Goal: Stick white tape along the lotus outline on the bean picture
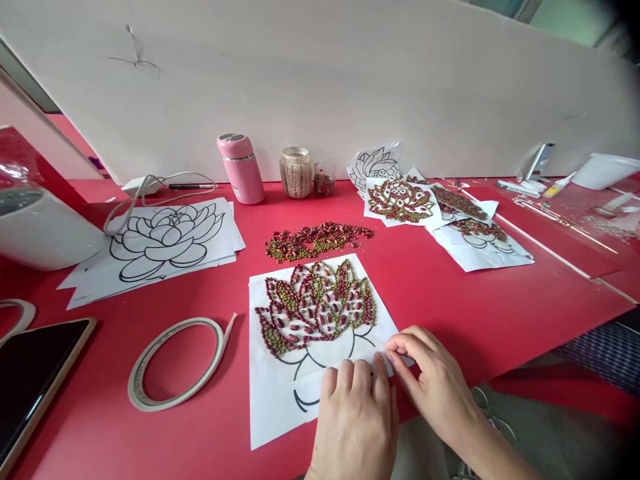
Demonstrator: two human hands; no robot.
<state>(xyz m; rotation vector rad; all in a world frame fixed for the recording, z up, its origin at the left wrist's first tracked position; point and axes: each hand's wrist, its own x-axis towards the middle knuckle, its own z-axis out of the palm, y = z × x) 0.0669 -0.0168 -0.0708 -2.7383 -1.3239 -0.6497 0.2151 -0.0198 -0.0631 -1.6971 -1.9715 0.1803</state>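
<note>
A sheet of paper (273, 417) with a printed flower lies before me; red and green beans (320, 300) cover the flower's upper petals, while the lower petals are bare black outlines. A pale strip of tape (313, 377) appears to cross the lower outlines. My left hand (355, 417) rests on the sheet's lower part, fingers bent side by side with their tips down on it and nothing visibly gripped. Just right of it, my right hand (433, 377) pinches the strip's end between thumb and forefinger at the sheet's right edge. The left thumb is hidden.
Loose beans (315, 240) are heaped behind the sheet. A tape roll (137, 380) and a phone (45, 387) lie left, near printed flower sheets (165, 243). A pink flask (243, 170) and glass jar (296, 173) stand at the back. Bean-covered pictures (400, 200) lie at right.
</note>
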